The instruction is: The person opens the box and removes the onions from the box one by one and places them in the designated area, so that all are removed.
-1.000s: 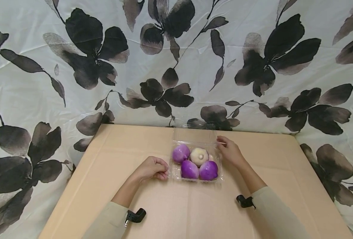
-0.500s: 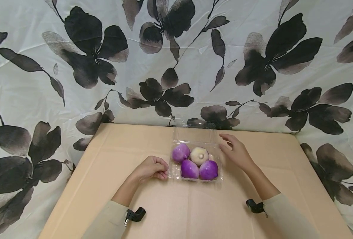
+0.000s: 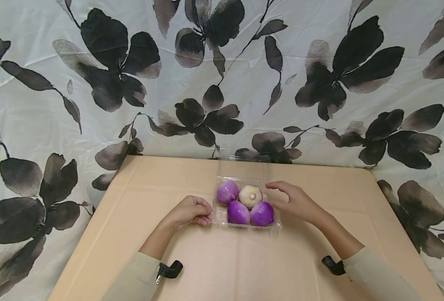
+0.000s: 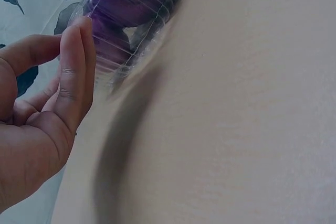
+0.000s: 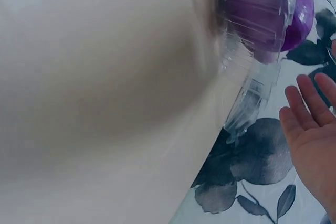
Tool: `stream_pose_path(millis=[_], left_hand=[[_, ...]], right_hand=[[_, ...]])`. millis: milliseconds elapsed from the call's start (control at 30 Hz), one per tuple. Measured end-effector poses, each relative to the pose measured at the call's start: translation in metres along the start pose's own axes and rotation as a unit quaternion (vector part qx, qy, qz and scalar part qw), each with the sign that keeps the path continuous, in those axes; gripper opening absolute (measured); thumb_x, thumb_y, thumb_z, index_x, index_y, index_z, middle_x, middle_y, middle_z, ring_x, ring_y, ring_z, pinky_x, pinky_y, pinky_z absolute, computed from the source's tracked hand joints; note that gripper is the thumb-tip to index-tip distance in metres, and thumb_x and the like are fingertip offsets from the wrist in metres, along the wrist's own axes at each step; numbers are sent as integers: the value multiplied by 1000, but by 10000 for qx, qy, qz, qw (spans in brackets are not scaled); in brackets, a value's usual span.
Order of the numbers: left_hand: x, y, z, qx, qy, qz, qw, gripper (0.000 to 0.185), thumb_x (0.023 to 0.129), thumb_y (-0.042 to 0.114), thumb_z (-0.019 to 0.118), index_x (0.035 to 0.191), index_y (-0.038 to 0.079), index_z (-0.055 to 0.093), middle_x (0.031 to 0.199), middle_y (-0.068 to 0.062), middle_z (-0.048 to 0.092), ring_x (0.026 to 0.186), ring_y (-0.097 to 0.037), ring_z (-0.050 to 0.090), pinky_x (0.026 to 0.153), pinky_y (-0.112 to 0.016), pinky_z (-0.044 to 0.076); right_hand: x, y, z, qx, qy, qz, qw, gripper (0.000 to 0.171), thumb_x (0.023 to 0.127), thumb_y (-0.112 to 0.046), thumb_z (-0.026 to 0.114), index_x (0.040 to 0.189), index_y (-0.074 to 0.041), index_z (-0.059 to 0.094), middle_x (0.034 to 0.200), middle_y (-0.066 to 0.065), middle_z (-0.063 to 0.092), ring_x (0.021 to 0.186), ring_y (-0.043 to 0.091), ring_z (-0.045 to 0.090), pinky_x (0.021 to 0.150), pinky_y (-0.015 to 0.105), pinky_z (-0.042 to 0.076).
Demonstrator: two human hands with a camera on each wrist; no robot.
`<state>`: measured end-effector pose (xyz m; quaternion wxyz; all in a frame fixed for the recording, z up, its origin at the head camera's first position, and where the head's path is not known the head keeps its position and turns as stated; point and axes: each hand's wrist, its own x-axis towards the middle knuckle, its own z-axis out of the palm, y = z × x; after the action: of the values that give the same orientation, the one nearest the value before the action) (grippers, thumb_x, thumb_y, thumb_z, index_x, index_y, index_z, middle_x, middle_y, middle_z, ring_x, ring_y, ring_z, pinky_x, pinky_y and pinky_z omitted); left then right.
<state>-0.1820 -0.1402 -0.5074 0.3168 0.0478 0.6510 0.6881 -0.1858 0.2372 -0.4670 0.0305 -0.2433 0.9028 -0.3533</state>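
A clear plastic clamshell container [image 3: 217, 220] sits mid-table with its lid [image 3: 244, 169] open toward the back. Inside lie three purple bulbs [image 3: 238, 212] and one white bulb [image 3: 250, 195]. My left hand [image 3: 191, 212] rests on the table with its fingers curled, pinching the container's left rim; in the left wrist view the fingertips [image 4: 79, 40] press the ribbed wall [image 4: 126, 30]. My right hand [image 3: 291, 200] hovers over the container's right side with relaxed fingers and holds nothing. The right wrist view shows its open palm [image 5: 312, 129] beside the container's corner [image 5: 252, 93].
The tan tabletop [image 3: 206, 259] stretches wide on both sides of the container and toward me. A white cloth with black flowers [image 3: 222, 83] hangs behind and drapes past the table's edges. Small black clips sit at both sleeve cuffs [image 3: 169, 271].
My right hand let go of the container's back right corner, lifted, then swung left over the bulbs. The left hand and the container stayed put.
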Motion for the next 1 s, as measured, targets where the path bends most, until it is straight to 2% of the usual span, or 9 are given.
stream_pose_path(millis=[300, 533, 667, 833, 1000], left_hand=[[1, 0, -2, -52, -6, 5, 10000, 13, 99, -7, 57, 103, -19, 60, 77, -9, 72, 67, -14, 73, 63, -23, 65], [1, -2, -2, -81, -16, -5, 10000, 8, 99, -8, 57, 99, -13, 63, 77, -10, 73, 67, -15, 73, 63, -23, 66], [1, -3, -2, -92, 9, -26, 10000, 7, 98, -9, 57, 98, -12, 64, 78, -11, 73, 67, -15, 73, 63, -23, 66], [-1, -2, -1, -91, 7, -37, 10000, 7, 98, -8, 58, 98, -12, 63, 79, -12, 73, 68, -15, 73, 64, -23, 66], [-2, 0, 0, -56, -2, -34, 10000, 8, 98, -7, 59, 99, -14, 63, 80, -12, 73, 68, -15, 74, 64, -23, 66]], right_hand=[[0, -8, 5, -489, -585, -672, 9948, 55, 85, -28, 87, 133, -11, 66, 130, 3, 68, 126, 27, 64, 108, 53, 55], [3, -8, 12, -785, -1133, -886, 9865, 57, 82, -32, 89, 131, -14, 66, 131, 0, 64, 124, 23, 61, 106, 48, 57], [4, -12, 16, -991, -1236, -903, 9832, 57, 81, -30, 89, 131, -14, 66, 129, 3, 61, 118, 22, 61, 102, 43, 59], [4, -14, 19, -938, -1328, -805, 9834, 58, 81, -31, 90, 131, -16, 66, 128, 4, 56, 117, 21, 60, 100, 41, 60], [3, -13, 20, -993, -1373, -973, 9807, 59, 80, -28, 91, 133, -18, 66, 127, 2, 54, 114, 19, 59, 98, 37, 61]])
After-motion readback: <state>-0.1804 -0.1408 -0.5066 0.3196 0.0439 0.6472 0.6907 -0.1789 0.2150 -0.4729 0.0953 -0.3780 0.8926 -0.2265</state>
